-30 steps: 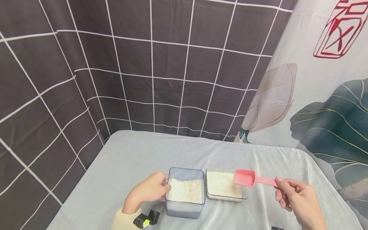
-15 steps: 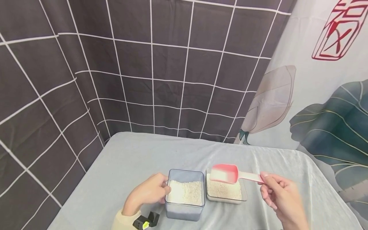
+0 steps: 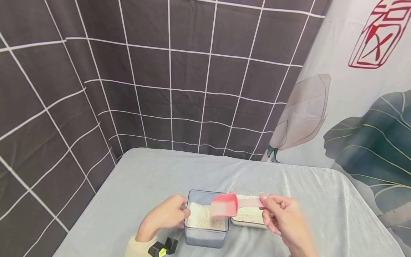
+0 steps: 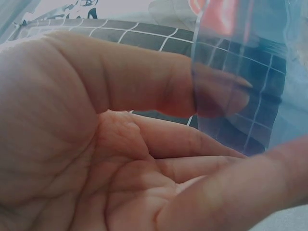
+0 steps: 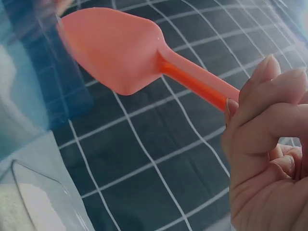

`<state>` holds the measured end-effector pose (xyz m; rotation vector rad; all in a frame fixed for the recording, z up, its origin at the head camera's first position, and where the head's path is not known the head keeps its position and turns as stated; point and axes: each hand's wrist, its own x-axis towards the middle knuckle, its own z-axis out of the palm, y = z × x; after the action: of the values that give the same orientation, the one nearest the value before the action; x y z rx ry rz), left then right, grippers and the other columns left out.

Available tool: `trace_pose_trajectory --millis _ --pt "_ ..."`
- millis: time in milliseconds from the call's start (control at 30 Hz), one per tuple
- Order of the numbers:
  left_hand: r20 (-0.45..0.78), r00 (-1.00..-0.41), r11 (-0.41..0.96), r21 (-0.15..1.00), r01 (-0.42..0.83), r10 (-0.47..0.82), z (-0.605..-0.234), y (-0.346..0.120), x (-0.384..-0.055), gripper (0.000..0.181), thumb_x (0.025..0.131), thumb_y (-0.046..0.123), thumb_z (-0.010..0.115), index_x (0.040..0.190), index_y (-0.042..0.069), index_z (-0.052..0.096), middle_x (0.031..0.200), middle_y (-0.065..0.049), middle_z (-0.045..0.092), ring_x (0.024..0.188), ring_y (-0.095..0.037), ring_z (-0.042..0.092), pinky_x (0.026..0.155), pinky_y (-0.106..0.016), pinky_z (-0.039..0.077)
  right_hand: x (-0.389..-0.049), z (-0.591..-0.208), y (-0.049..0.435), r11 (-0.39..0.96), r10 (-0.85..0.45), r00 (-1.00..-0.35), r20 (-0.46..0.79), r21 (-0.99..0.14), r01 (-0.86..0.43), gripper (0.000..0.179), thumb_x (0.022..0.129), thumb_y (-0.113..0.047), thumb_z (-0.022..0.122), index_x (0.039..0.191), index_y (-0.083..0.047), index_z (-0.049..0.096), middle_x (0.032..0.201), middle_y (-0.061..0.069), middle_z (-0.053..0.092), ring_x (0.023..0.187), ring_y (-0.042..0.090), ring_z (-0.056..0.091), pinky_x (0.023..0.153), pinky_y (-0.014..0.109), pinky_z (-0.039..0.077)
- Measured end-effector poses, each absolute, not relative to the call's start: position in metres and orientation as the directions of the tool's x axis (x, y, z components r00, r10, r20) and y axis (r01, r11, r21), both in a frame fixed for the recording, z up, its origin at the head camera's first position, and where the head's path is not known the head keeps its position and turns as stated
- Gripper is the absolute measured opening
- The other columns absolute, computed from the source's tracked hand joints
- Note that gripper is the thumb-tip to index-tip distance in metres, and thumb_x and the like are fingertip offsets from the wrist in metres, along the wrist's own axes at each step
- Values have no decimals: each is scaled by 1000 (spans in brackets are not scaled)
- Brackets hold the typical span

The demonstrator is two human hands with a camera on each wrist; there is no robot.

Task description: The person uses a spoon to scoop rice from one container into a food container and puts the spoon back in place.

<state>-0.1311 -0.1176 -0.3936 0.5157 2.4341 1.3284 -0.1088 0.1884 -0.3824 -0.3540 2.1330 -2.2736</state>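
Observation:
A translucent blue square container holds white rice-like grains. My left hand grips its left wall, the thumb over the rim; the left wrist view shows the thumb through the bluish plastic. In my right hand is the handle of a pink scoop, pinched between thumb and fingers. The scoop's bowl hangs over the right side of the blue container. Its underside faces the right wrist view. A pale patch shows in the bowl, but how much grain it carries I cannot tell.
A shallow clear box of similar grains stands just right of the blue container, partly hidden by the scoop and right hand. Both rest on a pale blue cloth-covered table. Dark gridded fabric hangs behind and at the left.
My right hand has carried the scoop leftward, from the clear box's right side, across it, to above the blue container. The left hand has kept its grip in place.

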Motion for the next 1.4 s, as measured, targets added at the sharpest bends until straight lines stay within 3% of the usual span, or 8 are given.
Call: trace_pose_trajectory --millis 233,333,567,733,900,1100,1167,1400 --pt "-103 -882 493 856 156 459 -395 -117 -131 15 81 0 49 68 5 49 57 2 48 51 -11 56 46 -24 50 -108 -387 158 60 -175 -975 135 -987 -147 33 93 -11 50 67 9 50 44 3 52 29 7 36 19 28 24" --pt "-110 -881 481 865 143 460 -396 -117 -131 12 81 -1 50 70 4 51 60 -1 50 54 -12 56 47 -25 52 -106 -387 147 143 -158 -983 93 -983 -116 35 91 -18 55 67 7 53 44 7 53 29 7 38 21 25 30" --pt "-119 -880 470 873 127 460 -395 -117 -130 7 82 -1 50 81 -3 56 67 -7 56 57 -15 58 49 -26 53 -105 -390 130 244 -143 -989 46 -967 -81 34 89 -22 59 66 3 55 43 7 53 29 10 43 25 19 33" --pt "-125 -887 477 871 116 445 -394 -118 -130 22 81 0 50 98 -14 56 73 -8 57 62 -19 61 51 -25 54 -107 -400 120 208 -206 -976 67 -972 -111 36 90 -19 57 64 6 52 43 8 54 29 8 43 25 16 30" --pt "-126 -888 477 871 113 441 -394 -119 -130 23 81 0 51 98 -15 55 74 -9 57 62 -19 60 51 -26 53 -108 -406 113 144 -177 -984 1 -989 -27 38 90 -21 57 64 7 51 43 7 54 29 7 40 26 14 27" --pt "-119 -888 481 868 124 445 -395 -118 -130 5 82 0 51 79 -1 54 62 -1 50 54 -14 56 47 -25 52 -109 -408 112 84 -200 -978 -52 -996 36 40 89 -22 57 67 11 51 42 2 51 32 5 36 29 12 23" --pt "-117 -887 488 863 131 446 -395 -117 -130 10 82 -1 50 72 3 51 58 1 45 51 -12 53 46 -25 51 -109 -409 113 65 -219 -974 -58 -997 45 41 89 -21 57 69 13 50 42 1 51 32 4 36 30 11 23" --pt "-123 -888 484 867 121 443 -393 -117 -129 11 82 0 50 71 3 50 60 0 47 52 -12 53 47 -25 52 -113 -407 122 -7 -278 -958 -66 -997 71 36 89 -18 56 64 6 49 43 -2 50 32 3 35 28 12 23"
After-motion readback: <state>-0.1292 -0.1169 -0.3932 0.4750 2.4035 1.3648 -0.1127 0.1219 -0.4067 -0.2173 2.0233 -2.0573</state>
